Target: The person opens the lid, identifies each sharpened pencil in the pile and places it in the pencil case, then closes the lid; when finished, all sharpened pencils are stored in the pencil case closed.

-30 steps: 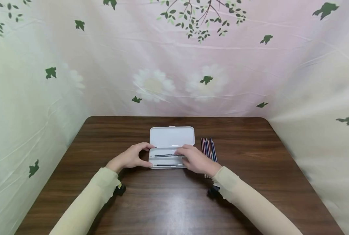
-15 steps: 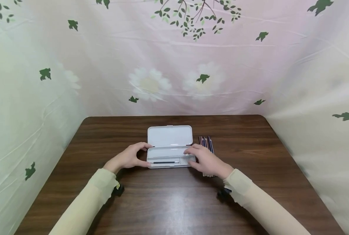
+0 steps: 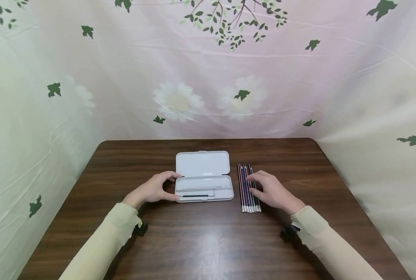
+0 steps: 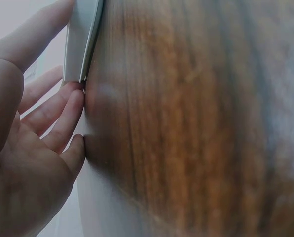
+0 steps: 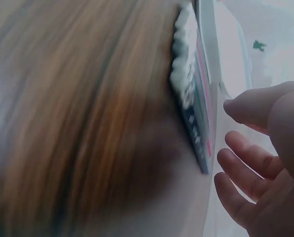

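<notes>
A white pencil case [image 3: 202, 163] lies open on the table, its lid tipped back. A dark pencil with a pale end [image 3: 195, 195] lies in its front compartment. My left hand [image 3: 155, 188] holds the case's left end, thumb at the front corner and index finger at the back corner; the left wrist view shows the other fingers at the table surface. To the right of the case, several dark pencils [image 3: 244, 190] lie side by side, eraser ends toward me. My right hand [image 3: 272, 190] is over their right side with fingers spread and nothing held.
The brown wooden table [image 3: 208, 241] has its far edge close behind the case. A pale cloth [image 3: 208, 77] printed with leaves and flowers hangs behind and at both sides.
My right hand has let go of a pencil in the case and moved right to the row of pencils. My left hand keeps its place at the case's left end.
</notes>
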{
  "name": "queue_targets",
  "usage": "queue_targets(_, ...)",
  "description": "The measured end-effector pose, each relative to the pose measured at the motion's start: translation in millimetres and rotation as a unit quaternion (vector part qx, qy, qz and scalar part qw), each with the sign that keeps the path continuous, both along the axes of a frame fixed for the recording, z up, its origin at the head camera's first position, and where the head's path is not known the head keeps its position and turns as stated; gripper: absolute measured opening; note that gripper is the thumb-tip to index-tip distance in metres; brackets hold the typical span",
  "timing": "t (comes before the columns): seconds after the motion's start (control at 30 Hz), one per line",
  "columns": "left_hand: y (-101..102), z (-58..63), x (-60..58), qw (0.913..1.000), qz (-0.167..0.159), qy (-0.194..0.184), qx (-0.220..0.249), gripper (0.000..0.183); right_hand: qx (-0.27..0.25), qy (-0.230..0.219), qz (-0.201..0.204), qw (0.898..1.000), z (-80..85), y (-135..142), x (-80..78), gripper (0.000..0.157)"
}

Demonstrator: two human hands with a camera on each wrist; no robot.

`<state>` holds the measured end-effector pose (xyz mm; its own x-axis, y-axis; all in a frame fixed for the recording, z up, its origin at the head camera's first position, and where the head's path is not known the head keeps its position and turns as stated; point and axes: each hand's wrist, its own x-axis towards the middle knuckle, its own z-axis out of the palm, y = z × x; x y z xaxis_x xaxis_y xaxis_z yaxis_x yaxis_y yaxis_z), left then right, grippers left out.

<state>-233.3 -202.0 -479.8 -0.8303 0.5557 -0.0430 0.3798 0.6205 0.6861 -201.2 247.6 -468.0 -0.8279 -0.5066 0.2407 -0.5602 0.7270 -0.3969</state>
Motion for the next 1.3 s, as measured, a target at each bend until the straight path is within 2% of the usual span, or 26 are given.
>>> queue_targets(0.43, -0.1, 0.9, -0.5, 1.0, -0.002, -0.003, -0.001, 0.076, 0.004, -0.019, -0.028, 0.999, -8.0, 14.7, -0.7, 0.037)
queue_targets(0.93, -0.4, 0.8, 0.1, 0.9999, -0.004, -0.003, 0.011, 0.076, 0.014, -0.06, -0.071, 0.996, 0.1, 18.4, -2.1, 0.038)
queue_targets(1.17, -0.5, -0.8, -1.4, 0.9998, -0.01, 0.003, 0.018, 0.075, 0.024, -0.088, -0.111, 0.99, 5.2, 22.1, -5.3, 0.031)
queue_targets(1.3, -0.8, -0.8, -1.2, 0.9998, -0.009, 0.003, 0.016, 0.075, 0.031, -0.094, -0.117, 0.988, 5.5, 24.0, -6.3, 0.029)
